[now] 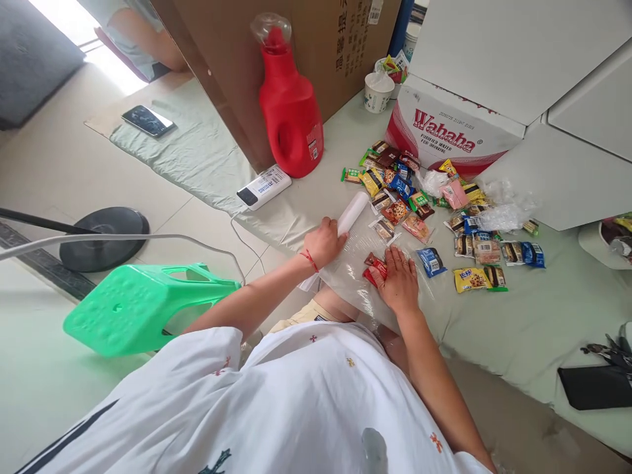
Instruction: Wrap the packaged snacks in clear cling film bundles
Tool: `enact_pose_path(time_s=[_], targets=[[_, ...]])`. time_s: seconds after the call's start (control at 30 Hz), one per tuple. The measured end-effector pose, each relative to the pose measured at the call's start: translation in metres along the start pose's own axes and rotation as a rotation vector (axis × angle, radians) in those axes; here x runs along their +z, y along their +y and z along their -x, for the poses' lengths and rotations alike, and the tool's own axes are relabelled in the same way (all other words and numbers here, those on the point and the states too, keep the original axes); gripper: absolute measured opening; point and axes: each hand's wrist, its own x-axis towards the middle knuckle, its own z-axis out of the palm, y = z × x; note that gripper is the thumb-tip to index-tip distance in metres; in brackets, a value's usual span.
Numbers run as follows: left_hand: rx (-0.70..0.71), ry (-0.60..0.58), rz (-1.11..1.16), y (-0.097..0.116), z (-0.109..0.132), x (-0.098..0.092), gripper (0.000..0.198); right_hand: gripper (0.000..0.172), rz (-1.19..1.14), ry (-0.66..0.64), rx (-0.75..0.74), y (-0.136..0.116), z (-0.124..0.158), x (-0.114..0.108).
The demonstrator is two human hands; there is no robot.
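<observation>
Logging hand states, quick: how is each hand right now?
Left hand: closed on the film roll.
Right hand: open, laid on clear film at the red packets.

Was floored in pale tiles (54,158), washed by bright light (69,20) at upper left. Was furnished with a green plastic stool (116,309), a round black stand base (118,220) and a pale green sheet-covered surface (543,309). Was bounded by white panels (494,59) at upper right.
</observation>
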Motion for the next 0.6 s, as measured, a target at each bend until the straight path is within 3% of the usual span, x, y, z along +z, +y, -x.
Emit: enact_pose_path(time_s=[0.17, 0.23, 0.33, 0.43, 0.5, 0.6], targets=[[0.012, -0.161, 0.166, -0.019, -0.025, -0.02, 0.051, 0.075, 0.006, -0.003, -0.001, 0.0, 0.0, -0.001], [0.02, -0.173, 0.279, -0.027, -0.033, -0.03, 0.05, 0.075, -0.001, 0.002, -0.002, -0.001, 0.001, 0.0], [0.048, -0.244, 0.625, -0.037, -0.035, -0.041, 0.049, 0.075, -0.023, 0.024, -0.007, 0.0, 0.001, 0.001], [0.061, -0.47, 0.974, -0.043, -0.031, -0.047, 0.053, 0.074, -0.036, 0.04, -0.007, 0.0, 0.002, 0.003], [0.016, -0.504, 0.93, -0.043, -0.03, -0.047, 0.056, 0.075, -0.035, 0.04, -0.007, 0.001, 0.002, 0.003], [-0.049, -0.324, 0.561, -0.038, -0.032, -0.043, 0.059, 0.076, -0.033, 0.04, -0.02, 0.002, 0.002, 0.004]])
